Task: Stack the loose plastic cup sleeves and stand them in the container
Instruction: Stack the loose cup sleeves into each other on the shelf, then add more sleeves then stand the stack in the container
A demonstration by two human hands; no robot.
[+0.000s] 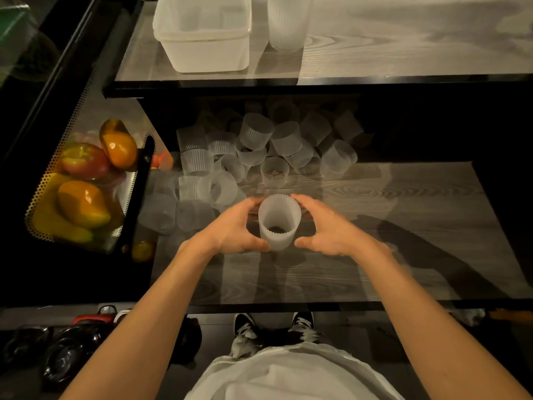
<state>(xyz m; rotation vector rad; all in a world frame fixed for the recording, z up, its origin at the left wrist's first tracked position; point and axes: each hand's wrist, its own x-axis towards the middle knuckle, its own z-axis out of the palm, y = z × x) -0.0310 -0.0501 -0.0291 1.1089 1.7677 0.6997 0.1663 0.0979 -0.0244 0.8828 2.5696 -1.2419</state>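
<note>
1. Gripping upright sleeve (279, 226) from both sides, left hand (236, 229) and right hand (328, 229), fingers curled round it.
2. Standing on lower shelf (375, 255), near loose sleeves (259, 145) heaped behind.
3. Well apart from container (202, 39) on upper shelf (403, 47).

A grey wood-grain bench (375, 255) carries a pile of loose sleeves (259, 151). These are translucent ribbed plastic rings, most lying on their sides and tumbled against one another, a few upright. The pile spreads across the far left part of the bench, and its back rows are lost in shadow. On the near side of the pile an upright sleeve (279, 223) shows its open end up; whether its base rests on the bench cannot be told. Above and beyond the pile, an upper shelf (403, 39) of the same wood grain carries a white rectangular container (202, 39) over the pile's left part and a tall sleeve stack (290, 21) over its middle.
</note>
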